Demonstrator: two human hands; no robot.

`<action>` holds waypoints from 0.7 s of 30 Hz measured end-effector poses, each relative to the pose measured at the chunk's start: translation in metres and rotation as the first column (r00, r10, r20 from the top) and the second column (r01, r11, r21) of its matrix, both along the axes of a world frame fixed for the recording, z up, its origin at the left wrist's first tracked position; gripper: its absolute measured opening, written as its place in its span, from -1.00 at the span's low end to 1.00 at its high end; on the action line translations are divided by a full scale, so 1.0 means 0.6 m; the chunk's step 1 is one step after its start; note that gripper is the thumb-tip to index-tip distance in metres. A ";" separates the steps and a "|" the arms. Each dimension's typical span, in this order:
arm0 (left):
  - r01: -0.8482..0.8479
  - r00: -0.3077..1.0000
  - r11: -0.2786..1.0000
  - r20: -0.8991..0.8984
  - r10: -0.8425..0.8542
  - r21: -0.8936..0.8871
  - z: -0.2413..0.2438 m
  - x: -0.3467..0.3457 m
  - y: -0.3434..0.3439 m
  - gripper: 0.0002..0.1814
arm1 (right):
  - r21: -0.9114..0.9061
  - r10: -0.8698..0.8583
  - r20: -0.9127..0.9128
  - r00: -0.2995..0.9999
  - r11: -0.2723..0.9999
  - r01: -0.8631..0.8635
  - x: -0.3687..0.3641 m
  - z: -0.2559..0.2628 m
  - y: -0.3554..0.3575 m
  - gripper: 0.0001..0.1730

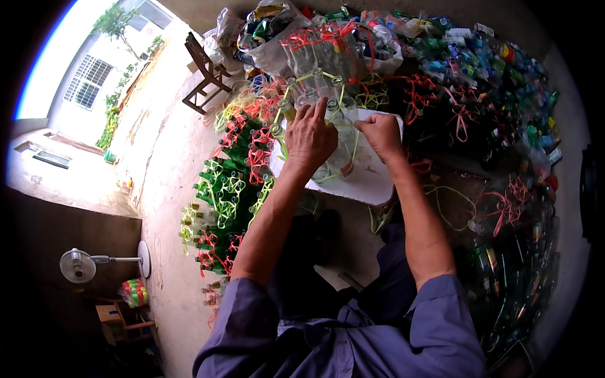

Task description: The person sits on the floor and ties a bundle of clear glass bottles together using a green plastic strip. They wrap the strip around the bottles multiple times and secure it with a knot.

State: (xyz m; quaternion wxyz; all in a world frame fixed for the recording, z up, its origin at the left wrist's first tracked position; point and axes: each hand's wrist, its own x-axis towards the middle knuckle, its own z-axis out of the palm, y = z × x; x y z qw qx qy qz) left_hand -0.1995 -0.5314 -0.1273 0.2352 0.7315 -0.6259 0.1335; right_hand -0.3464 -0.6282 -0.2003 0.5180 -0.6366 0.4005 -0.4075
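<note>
Several clear glass bottles (347,134) stand grouped on a white board (373,177) in front of me, with yellow-green plastic strapping (302,77) running around and between their necks. My left hand (312,132) lies over the near left of the group, its fingers spread across the necks; whether it presses on glass or strapping is hard to tell. At the right of the group, my right hand (380,134) is closed with thumb and fingertips pinching the strapping. Behind them stands another bundle of clear bottles (312,54) tied with red strapping.
Green glass bottles (241,141) in red and yellow-green strapping stand left of the board. Plastic bottles (472,56) are heaped at the back right, dark bottles (505,279) at the right. A wooden chair (203,73) stands back left, a white fan (78,265) farther left.
</note>
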 end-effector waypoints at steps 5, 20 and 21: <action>0.149 0.980 0.977 0.155 -0.126 -0.149 -0.008 0.010 0.026 -0.47 | -0.050 0.061 -0.027 0.998 0.997 -0.062 -0.009 -0.001 0.001 -0.70; 0.472 0.875 0.876 0.171 -0.452 -0.101 -0.026 -0.031 0.101 -0.52 | -0.157 0.076 -0.077 0.994 0.984 -0.088 -0.016 0.009 0.003 -0.65; 0.499 0.853 0.863 0.220 -0.473 -0.079 -0.030 -0.030 0.102 -0.52 | -0.156 0.073 -0.068 0.995 0.984 -0.082 -0.014 0.009 0.001 -0.65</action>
